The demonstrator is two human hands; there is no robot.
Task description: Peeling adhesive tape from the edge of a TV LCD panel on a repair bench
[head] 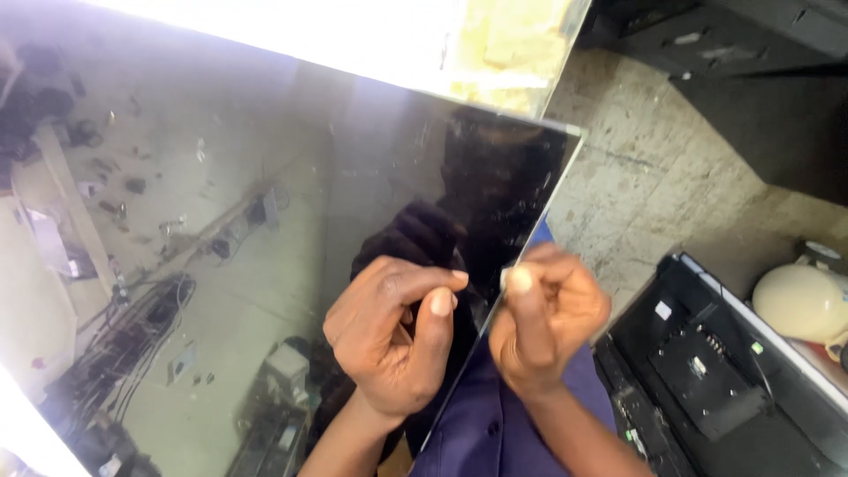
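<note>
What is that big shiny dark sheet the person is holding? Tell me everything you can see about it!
The shiny sheet is a large, flat, thin panel, dark and glossy like a mirror. It reflects a room with cables and clutter, plus the person's dark outline. Small specks and smudges dot its surface. It fills most of the view, tilted, its straight right edge slanting down towards the person's lap. The left hand rests against its face near that edge, and the right hand pinches the edge itself. A bright glare runs along the top.

One camera sat on the person's head, looking steeply down and close over both hands at the edge of a reflective panel (265,221), floor (654,185) beyond.
</note>
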